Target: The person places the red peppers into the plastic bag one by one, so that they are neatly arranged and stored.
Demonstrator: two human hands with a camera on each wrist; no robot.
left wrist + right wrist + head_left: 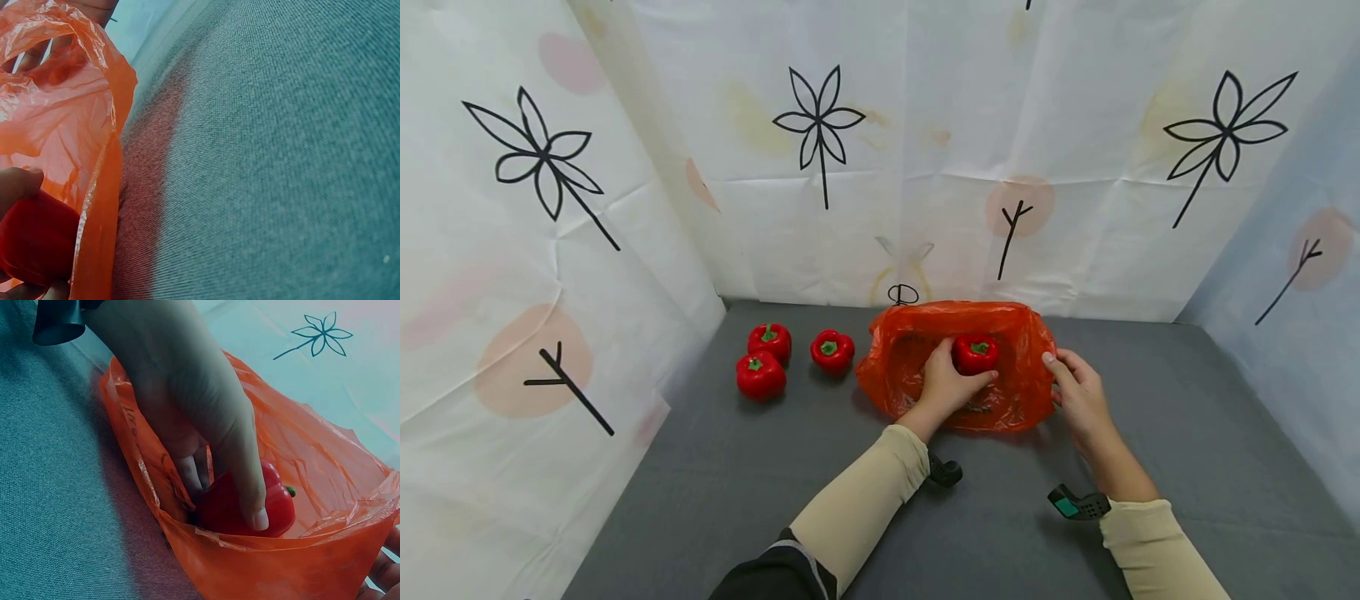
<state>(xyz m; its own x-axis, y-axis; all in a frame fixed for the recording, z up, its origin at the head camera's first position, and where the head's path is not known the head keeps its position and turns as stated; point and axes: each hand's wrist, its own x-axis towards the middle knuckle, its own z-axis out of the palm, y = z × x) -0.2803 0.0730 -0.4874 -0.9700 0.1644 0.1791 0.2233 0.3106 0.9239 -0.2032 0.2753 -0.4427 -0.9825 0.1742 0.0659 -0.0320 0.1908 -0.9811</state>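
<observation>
An orange-red plastic bag lies with its mouth spread wide on the grey cloth. Inside it, my left hand grips a red bell pepper with a green stem, thumb on one side and fingers on the other. The right wrist view shows this bell pepper low in the bag, the left thumb across it. At the bag's right edge, my right hand pinches the rim between thumb and fingers. Part of that hand shows behind the plastic in the left wrist view.
Left of the bag stand three more red bell peppers: one at the back, one in front of it, and one nearer the bag. White patterned cloth hangs behind and on both sides of the grey tabletop.
</observation>
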